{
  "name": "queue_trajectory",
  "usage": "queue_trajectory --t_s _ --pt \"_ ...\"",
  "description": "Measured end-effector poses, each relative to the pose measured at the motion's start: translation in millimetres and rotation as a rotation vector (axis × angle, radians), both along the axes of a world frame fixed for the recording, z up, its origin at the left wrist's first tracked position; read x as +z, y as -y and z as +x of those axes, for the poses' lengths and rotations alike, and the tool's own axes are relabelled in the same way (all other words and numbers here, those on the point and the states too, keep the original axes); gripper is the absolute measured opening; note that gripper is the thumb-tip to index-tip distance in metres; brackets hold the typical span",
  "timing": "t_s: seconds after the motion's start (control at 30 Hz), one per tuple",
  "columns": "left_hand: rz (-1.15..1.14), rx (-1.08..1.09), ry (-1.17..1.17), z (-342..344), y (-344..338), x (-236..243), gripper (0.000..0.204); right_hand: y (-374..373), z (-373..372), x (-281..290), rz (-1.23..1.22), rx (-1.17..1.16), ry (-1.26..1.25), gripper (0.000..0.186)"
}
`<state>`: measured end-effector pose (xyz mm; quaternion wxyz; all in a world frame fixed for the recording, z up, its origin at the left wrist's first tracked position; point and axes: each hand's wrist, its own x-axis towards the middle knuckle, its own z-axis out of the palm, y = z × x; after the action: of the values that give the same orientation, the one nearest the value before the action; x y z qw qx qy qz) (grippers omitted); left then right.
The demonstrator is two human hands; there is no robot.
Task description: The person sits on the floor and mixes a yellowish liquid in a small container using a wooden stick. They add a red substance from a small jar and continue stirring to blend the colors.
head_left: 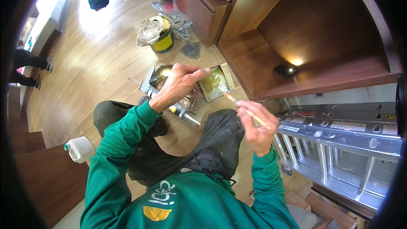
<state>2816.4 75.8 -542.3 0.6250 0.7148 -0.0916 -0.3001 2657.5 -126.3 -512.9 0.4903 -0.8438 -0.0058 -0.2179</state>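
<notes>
My left hand [181,82] is closed, its thumb and fingers pinching the edge of a small square panel [215,82]. A shiny yellow-green film covers the panel's face, and its rim is pale. In my right hand [256,126] is a slim brush [250,111] with a wooden handle, held between thumb and fingers. The brush tip is close to the panel's lower right corner; whether it touches cannot be told. Under my left wrist lies a caulking gun [178,111] with a pale nozzle, beside round containers [185,103] partly hidden by my hand.
A yellow-and-black bucket [163,44] with crumpled plastic stands ahead. At right is a brown cabinet [241,55] holding a small lit lamp [286,70]. A metal ladder [330,138] lies below it. A white jug [80,149] is at left. Other people's legs [27,65] show farther off.
</notes>
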Motion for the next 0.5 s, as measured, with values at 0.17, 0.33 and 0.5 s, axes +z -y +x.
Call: queue_trajectory --t_s 0.17,0.33,0.5 --pt "-0.069 0.051 -0.138 -3.4 2.1 -4.8 0.04 -6.1 -0.1 0.5 -0.009 -0.172 0.049 0.015" --pt "-0.13 0.057 -0.183 -5.2 2.1 -3.9 0.039 -7.9 3.8 -1.2 -0.117 0.019 0.055 0.017" --pt "-0.11 0.013 -0.185 -11.5 -0.7 -0.3 0.044 -10.2 3.7 -2.5 -0.034 -0.066 0.038 0.017"
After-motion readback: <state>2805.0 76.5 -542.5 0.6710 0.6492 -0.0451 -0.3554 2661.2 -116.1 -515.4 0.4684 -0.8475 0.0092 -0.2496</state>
